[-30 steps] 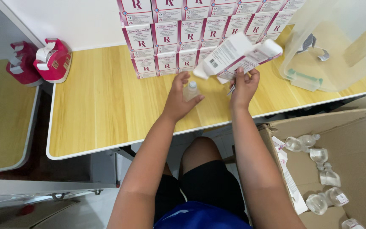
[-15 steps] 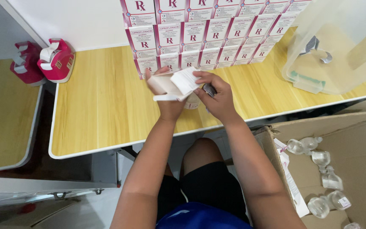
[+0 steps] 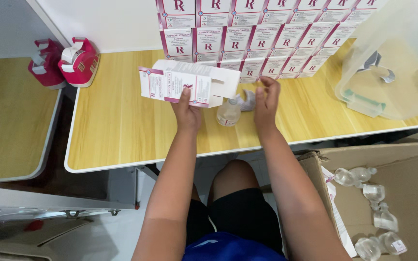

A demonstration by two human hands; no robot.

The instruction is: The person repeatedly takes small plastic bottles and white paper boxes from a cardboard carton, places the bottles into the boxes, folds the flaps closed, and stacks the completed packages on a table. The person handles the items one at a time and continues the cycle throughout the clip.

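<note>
- Carton (image 3: 185,87), open-ended, held by the left hand (image 3: 187,113), could knock over the small bottle (image 3: 229,113) just right of it.
- Right hand (image 3: 265,104), loosely open and empty beside that bottle, might fumble it.

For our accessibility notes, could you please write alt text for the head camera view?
A seated person's left hand holds an open white-and-magenta carton over a wooden table, while the right hand hovers open beside a small clear bottle. Stacked matching cartons line the wall; a cardboard box of bottles sits lower right.
</note>
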